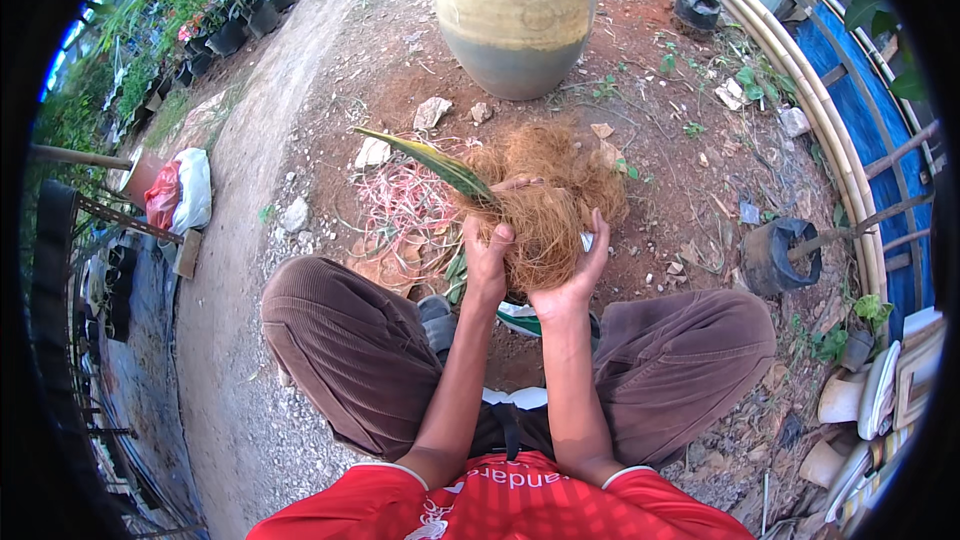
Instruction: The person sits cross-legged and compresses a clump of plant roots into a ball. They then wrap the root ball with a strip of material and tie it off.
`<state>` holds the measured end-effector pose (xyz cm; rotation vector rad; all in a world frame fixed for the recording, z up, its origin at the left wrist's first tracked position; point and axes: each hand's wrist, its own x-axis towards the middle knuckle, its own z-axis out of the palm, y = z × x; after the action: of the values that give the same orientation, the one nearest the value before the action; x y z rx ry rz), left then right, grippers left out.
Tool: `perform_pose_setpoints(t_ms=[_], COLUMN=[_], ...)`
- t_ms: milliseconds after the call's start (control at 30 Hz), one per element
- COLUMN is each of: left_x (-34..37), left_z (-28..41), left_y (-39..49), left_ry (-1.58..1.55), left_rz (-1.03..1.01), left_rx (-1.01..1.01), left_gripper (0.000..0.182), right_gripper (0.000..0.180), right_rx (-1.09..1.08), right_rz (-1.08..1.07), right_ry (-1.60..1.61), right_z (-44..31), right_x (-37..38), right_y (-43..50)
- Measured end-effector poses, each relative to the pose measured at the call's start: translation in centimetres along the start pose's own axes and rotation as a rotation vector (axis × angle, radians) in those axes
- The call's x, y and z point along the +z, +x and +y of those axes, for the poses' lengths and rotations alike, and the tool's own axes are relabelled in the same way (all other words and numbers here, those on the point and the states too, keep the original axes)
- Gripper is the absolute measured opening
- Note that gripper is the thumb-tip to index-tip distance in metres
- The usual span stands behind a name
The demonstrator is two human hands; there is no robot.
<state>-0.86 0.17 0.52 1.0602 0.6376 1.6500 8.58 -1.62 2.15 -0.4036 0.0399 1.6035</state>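
My left hand point(489, 259) grips the near left side of a wad of brown coconut fibre point(544, 232), thumb on top. A snake plant leaf point(439, 169), dark green with a yellowish edge, sticks out of the wad towards the upper left. Its lower end is hidden in the fibre. My right hand point(574, 281) cups the wad from below and the right, its fingers partly spread. Behind the wad lies a loose heap of similar fibre point(544, 146) on the soil. Pink and white plastic string point(397, 199) lies tangled to its left.
A large glazed pot point(514, 22) stands beyond the fibre. Stones point(433, 112) dot the soil near it. On the right are a black plant bag point(780, 255), bamboo poles point(817, 90) and a blue tarp point(855, 67). Potted plants point(225, 30) line the path's far left side.
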Motion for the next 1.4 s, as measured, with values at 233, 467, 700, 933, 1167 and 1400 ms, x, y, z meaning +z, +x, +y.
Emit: perform_pose_setpoints(t_ms=[233, 467, 700, 933, 1167, 1400], left_x=[0.9, 0.0, 0.7, -0.9, -0.8, 1.1], left_z=[0.0, -0.4, 0.3, 1.4, 2.2, 1.4], left_y=[-0.5, -0.2, -0.3, 0.6, 0.0, -0.4], left_ry=[-0.153, -0.067, -0.129, -0.147, 0.034, -0.467], left_rz=[0.157, -0.087, 0.172, -0.033, 0.094, 0.418], left_rx=[-0.192, -0.041, -0.314, -0.005, -0.078, -0.364], left_gripper=[0.071, 0.093, 0.079, 0.052, 0.018, 0.034], right_gripper=[0.052, 0.045, 0.050, 0.048, 0.056, 0.041], right_rx=[-0.337, -0.252, -0.263, 0.080, -0.018, -0.850], right_rz=[0.066, 0.011, 0.044, 0.026, -0.116, -0.326], right_ry=[-0.334, -0.187, -0.229, -0.182, -0.203, -1.091], right_z=[1.7, 0.4, 1.2, -0.8, 0.2, 1.0], right_x=[0.0, -0.7, -1.0, -0.8, -0.2, -0.3], right_y=[0.6, 0.6, 1.2, 1.2, 0.4, 0.5])
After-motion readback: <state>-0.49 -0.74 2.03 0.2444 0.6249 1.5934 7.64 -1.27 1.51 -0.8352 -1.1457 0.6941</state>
